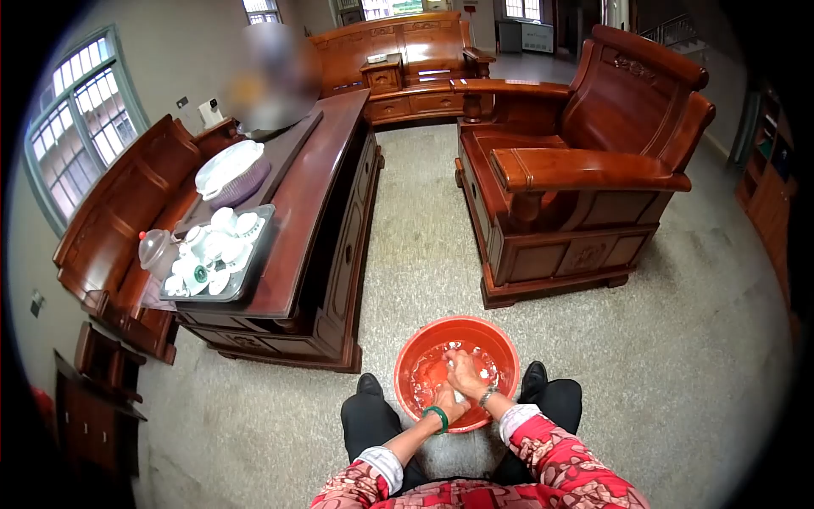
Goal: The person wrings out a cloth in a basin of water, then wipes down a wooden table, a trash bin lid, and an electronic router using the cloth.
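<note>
A round red plastic basin [407, 339] with rippling water stands on the floor between my feet. Both my hands are down inside it, close together. My left hand [449, 403], with a green bangle at its wrist, is closed at the lower middle of the basin. Against its fingers shows a small white thing [459, 395], whose kind I cannot tell. Just above and to the right, my right hand [465, 375], wearing a metal watch or bracelet, bends over with fingers curled, partly hiding what lies between the hands. White glints show on the water around them.
A long dark wooden table [326, 161] at the left bears a tray [229, 297] of white teaware and a purple basket [242, 188] with a white lid. Right of the aisle stands a carved wooden armchair [585, 170]. Past the table, a blurred person [271, 76] is visible.
</note>
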### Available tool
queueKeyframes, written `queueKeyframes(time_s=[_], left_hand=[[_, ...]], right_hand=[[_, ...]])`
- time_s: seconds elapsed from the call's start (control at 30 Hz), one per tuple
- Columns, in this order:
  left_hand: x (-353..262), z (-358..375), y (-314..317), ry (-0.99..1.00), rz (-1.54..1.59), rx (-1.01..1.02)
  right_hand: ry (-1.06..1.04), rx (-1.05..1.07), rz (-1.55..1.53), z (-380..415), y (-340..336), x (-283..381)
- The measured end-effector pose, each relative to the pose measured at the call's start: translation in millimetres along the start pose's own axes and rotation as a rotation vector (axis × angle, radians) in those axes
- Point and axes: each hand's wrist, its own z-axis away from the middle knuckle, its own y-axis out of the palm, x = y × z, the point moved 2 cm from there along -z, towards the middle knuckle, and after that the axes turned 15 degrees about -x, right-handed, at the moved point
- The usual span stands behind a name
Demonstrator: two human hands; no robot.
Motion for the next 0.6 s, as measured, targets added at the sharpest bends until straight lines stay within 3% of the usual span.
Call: queueKeyframes(time_s=[0.07, 0.1, 0.13, 0.17, 0.23, 0.27, 0.33, 0.37, 0.43, 0.47, 0.5, 0.57, 0.6], left_hand=[[4, -2, -1, -0.101, -0.025, 0.101], [-10, -5, -14, -0.201, -0.049, 0.199], [-16, -8, -22, -0.289, 0.087, 0.194], [20, -15, 1, -0.467, 0.272, 0.21], [-3, -18, -18, -0.795, 1.068, 0.426], [-4, -19, -24, -0.846, 1.29, 0.585], [-25, -14, -37, -0.998, 1.515, 0.514], [-34, -12, -43, -0.982, 1.587, 0.592], [-42, -9, -43, -0.941, 1.606, 0.554], [-48, -7, -45, -0.992, 1.586, 0.513], [-50, -7, -46, -1.034, 1.563, 0.47], [-42, -9, -41, -1.039, 1.513, 0.542], [-32, -10, -34, -0.95, 1.421, 0.551]], right_hand=[[0.012, -0.006, 0.053, 4, 0, 6], [-0.112, -0.08, 0.061, 5, 8, -11], [0.146, 0.018, -0.174, -3, 14, -23], [0.413, 0.114, -0.407, -15, 13, -26], [0.663, 0.119, -0.896, -34, -11, -15], [0.741, 0.18, -0.987, -36, -23, -3], [0.807, 0.327, -1.182, -37, -34, 15], [0.789, 0.414, -1.282, -33, -34, 22], [0.679, 0.481, -1.197, -27, -49, 54], [0.522, 0.449, -1.092, -26, -60, 66], [0.561, 0.488, -1.012, -30, -48, 54], [0.384, 0.432, -0.651, -33, -41, 47], [0.328, 0.316, -0.49, -32, -30, 34]])
